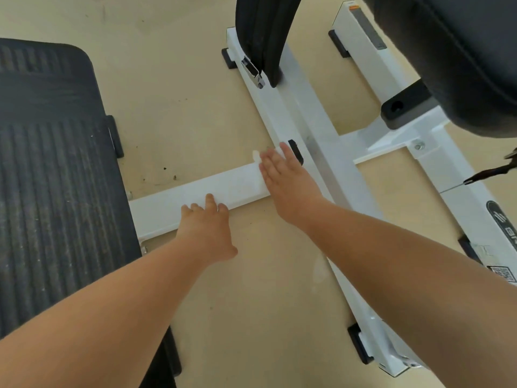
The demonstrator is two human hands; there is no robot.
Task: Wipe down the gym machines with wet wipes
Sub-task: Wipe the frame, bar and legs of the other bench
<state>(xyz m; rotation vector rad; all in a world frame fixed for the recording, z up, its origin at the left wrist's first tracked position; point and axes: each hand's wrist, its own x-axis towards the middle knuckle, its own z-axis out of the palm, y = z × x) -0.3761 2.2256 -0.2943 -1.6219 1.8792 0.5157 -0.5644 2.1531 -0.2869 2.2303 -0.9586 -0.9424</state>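
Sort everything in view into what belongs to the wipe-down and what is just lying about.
In the job:
right hand, flat on the wet wipe
white crossbar under the wipe
left hand, resting on that bar

Idle for now:
black ribbed footplate
black seat pad
upright black pad
metal bracket
tan floor

I get just one view, from a camera worn on the person's head. It looks forward and down, almost straight at the tan floor (181,107). Both arms come in from the bottom edge. The left hand (205,233) and right hand (282,177) sit near the middle, on the white bar (173,208). The camera is close and wide. The black seat pad (461,51) is cut off at the top right, and the black ribbed plate (56,177) is cut off on the left.
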